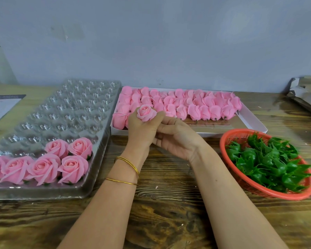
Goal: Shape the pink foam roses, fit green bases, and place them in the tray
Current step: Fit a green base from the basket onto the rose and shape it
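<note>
My left hand grips a pink foam rose from below, bloom facing up, above the table's middle. My right hand sits against the left one, fingers curled towards the rose's underside; what they pinch there is hidden. A clear plastic tray with many cups lies at the left. Several finished roses with green bases fill its near rows. A white box behind my hands holds several unshaped pink rose buds. A red basket at the right holds several green bases.
A wooden table carries everything, with a grey wall close behind. Papers lie at the far left and a torn cardboard piece at the far right. Two gold bangles circle my left wrist.
</note>
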`<action>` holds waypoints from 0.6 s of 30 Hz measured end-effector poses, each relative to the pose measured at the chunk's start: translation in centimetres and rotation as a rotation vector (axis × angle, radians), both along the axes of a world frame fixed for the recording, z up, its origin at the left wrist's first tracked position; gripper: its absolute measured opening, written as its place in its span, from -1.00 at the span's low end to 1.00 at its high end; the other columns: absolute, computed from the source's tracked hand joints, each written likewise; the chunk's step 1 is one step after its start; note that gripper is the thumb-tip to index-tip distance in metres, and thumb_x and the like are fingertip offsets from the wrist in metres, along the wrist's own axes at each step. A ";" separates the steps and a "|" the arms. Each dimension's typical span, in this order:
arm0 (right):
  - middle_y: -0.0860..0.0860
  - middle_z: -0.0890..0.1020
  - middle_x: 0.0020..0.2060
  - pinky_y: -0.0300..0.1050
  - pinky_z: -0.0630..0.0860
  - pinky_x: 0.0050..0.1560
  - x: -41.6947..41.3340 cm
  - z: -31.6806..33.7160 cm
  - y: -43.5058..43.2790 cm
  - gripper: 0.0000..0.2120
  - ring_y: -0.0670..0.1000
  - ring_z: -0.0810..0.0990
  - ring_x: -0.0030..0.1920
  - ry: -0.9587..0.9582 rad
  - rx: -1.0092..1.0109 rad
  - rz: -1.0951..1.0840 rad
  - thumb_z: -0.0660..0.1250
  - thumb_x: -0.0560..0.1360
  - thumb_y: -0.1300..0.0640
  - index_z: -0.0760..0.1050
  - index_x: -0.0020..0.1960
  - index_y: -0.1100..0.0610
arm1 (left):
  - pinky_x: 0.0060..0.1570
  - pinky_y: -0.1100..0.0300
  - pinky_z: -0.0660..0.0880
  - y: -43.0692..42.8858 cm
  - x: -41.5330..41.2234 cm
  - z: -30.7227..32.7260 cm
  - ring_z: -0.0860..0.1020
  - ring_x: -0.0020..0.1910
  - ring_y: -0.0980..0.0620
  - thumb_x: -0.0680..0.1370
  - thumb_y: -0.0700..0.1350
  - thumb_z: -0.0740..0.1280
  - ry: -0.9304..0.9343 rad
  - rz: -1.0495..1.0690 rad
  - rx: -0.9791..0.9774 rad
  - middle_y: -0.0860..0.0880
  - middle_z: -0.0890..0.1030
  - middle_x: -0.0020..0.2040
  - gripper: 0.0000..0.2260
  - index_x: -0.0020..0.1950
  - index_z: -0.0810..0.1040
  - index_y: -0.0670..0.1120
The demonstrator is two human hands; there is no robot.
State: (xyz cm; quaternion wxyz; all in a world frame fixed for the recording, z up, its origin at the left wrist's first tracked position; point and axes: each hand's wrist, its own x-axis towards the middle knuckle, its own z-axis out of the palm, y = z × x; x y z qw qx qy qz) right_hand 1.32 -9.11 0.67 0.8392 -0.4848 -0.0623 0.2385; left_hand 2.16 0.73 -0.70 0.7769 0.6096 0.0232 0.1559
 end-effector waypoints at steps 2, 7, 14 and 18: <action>0.18 0.55 0.08 0.00 0.41 0.29 0.0 -0.2 -0.1 -0.75 0.12 0.51 0.13 0.002 0.010 0.013 0.11 0.59 0.42 0.49 0.15 0.28 | -0.23 0.09 0.53 0.0 0.0 -0.1 0.52 -0.25 0.00 0.44 -0.31 0.45 -0.001 -0.016 0.028 -0.08 0.50 -0.32 -0.86 -0.18 0.50 -0.18; 0.17 0.60 0.06 -0.07 0.54 0.19 0.0 -0.3 -0.4 -0.73 0.08 0.61 0.08 -0.024 0.048 0.027 0.07 0.57 0.47 0.49 0.13 0.31 | -0.25 0.16 0.54 0.1 -0.1 -0.2 0.54 -0.27 0.06 0.43 -0.32 0.45 -0.013 -0.065 0.071 -0.02 0.52 -0.34 -0.85 -0.18 0.51 -0.17; 0.19 0.58 0.09 -0.11 0.55 0.17 0.0 -0.4 -0.5 -0.69 0.07 0.59 0.11 -0.089 0.041 0.037 0.03 0.56 0.53 0.47 0.15 0.35 | -0.21 0.10 0.55 0.4 0.0 -0.2 0.54 -0.21 0.00 0.23 -0.09 0.49 -0.029 -0.136 0.129 -0.07 0.52 -0.27 -0.69 -0.14 0.51 -0.17; 0.18 0.59 0.09 -0.13 0.55 0.17 0.0 -0.5 -0.6 -0.68 0.05 0.60 0.11 -0.117 0.042 0.041 0.02 0.56 0.55 0.44 0.18 0.37 | -0.09 0.02 0.61 0.6 0.1 -0.3 0.60 -0.14 -0.01 0.13 0.05 0.48 -0.007 -0.145 0.133 -0.07 0.60 -0.21 -0.55 -0.06 0.58 -0.12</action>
